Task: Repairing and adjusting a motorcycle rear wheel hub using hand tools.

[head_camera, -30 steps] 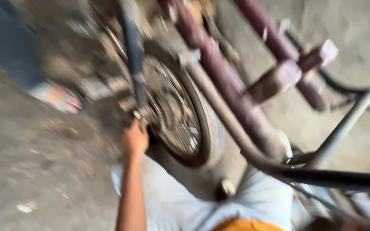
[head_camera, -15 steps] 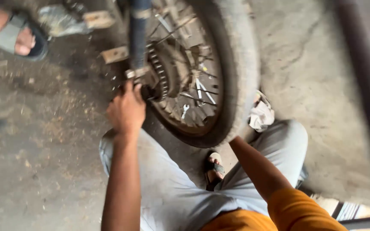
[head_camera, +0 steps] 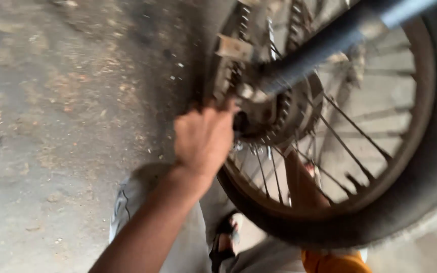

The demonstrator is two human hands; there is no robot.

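Note:
A bicycle wheel with a black tyre (head_camera: 431, 192) and thin spokes fills the right side of the head view. At its hub sits a toothed sprocket (head_camera: 284, 111), and a dark frame tube (head_camera: 324, 45) runs down to it. My left hand (head_camera: 203, 139) is pressed against the hub from the left, back of the hand toward me and fingers curled out of sight. My right forearm (head_camera: 302, 184) shows through the spokes, rising toward the hub. The right hand itself is hidden behind the sprocket. The picture is blurred.
Rough, stained concrete floor (head_camera: 51, 126) lies to the left. My grey trouser leg (head_camera: 178, 253) and a sandalled foot (head_camera: 223, 242) are under the wheel. An orange sleeve (head_camera: 335, 263) shows at the bottom edge.
The view has moved in close on the hub. My left hand stays at the hub, and my right arm has gone behind the spokes. Another person's sandalled foot has left the view.

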